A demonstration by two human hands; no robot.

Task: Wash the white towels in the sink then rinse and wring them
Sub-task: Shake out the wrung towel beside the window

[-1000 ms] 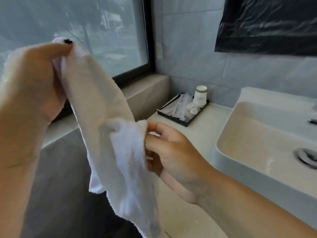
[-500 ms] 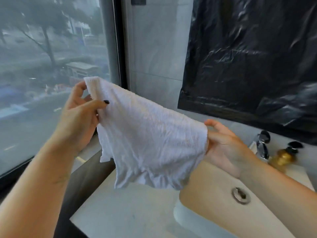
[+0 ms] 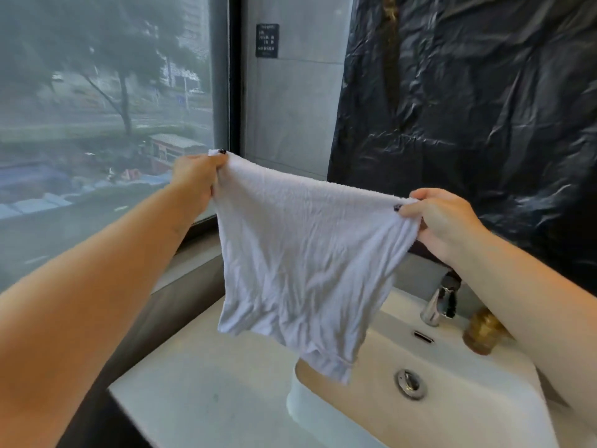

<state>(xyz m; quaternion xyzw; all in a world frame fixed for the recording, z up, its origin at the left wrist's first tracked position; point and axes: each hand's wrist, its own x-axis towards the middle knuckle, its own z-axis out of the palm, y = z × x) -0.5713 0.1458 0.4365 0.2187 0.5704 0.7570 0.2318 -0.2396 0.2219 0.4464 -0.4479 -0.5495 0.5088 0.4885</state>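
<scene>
Hanging towel (image 3: 300, 250), clear above sink (image 3: 478, 412)

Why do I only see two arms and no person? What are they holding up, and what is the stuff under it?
The camera sits on the person's head and looks down, so you see only their arms. The left hand and the right hand each pinch a top corner of a white towel, holding it spread out in the air. Below is a white sink on a pale counter. Behind the sink stand a shiny tap and a brown bottle.
</scene>
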